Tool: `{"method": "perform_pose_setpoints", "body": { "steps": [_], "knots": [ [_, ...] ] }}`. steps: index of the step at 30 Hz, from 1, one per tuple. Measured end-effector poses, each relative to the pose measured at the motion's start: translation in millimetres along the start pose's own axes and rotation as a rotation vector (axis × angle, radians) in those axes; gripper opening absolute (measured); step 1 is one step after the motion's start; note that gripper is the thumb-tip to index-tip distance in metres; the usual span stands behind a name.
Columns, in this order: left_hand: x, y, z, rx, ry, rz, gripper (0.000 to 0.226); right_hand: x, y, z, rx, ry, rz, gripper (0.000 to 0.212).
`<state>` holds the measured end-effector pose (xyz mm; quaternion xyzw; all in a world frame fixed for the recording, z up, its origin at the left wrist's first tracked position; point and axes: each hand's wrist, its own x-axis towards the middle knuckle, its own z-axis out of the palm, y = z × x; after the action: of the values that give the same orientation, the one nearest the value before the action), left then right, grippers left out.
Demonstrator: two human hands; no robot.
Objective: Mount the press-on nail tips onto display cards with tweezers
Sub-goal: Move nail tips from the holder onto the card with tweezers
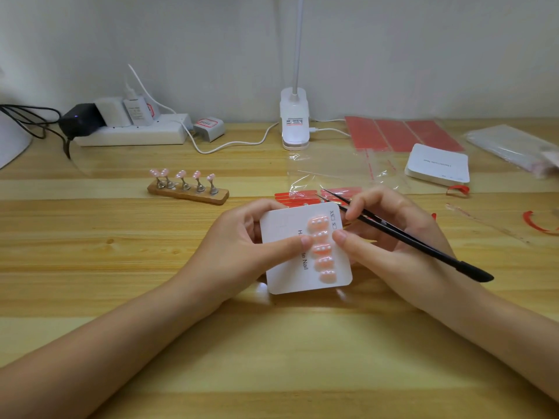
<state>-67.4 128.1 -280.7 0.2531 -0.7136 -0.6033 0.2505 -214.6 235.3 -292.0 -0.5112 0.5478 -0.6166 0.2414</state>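
The left hand (242, 237) gripped the white display card (305, 249) in the middle of the frame, thumb on top, likely to keep it steady. Five pink nail tips (322, 248) sat in a row on it. The right hand (390, 234) closed around black tweezers (402, 234), parked pointing away while its thumb pressed beside a tip. More tips waited on the wooden stand (188, 189), upper left.

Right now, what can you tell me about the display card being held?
The display card is white with rounded corners, apparently stiff paper, held tilted above the wooden table by both hands. It carries black print and size checkboxes, plus a column of five pink nail tips with white dots. Both thumbs press on its face.
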Motion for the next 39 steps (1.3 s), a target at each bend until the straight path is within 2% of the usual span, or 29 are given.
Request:
{"method": "perform_pose_setpoints", "body": {
  "steps": [11,15,19,28,39],
  "knots": [
    [1.8,-2.2,0.2,0.020,-0.010,-0.004,0.017,1.2,2.1,-1.5,0.015,-0.026,-0.001,0.017],
    [1.6,-1.5,0.6,0.008,-0.017,-0.008,0.026,3.0,3.0,-2.4,0.086,-0.075,0.012,0.023],
    [1.6,-1.3,0.5,0.024,-0.033,0.004,0.025,3.2,3.7,-2.9,0.012,-0.093,0.015,0.026],
    [1.2,0.4,0.3,-0.005,-0.037,-0.017,0.025,2.5,1.3,-1.6,0.106,-0.049,0.078,0.019],
    [1.5,0.3,0.6,-0.044,-0.050,-0.024,0.029,2.8,0.4,-2.2,0.162,-0.047,0.096,0.022]
  ]
}}
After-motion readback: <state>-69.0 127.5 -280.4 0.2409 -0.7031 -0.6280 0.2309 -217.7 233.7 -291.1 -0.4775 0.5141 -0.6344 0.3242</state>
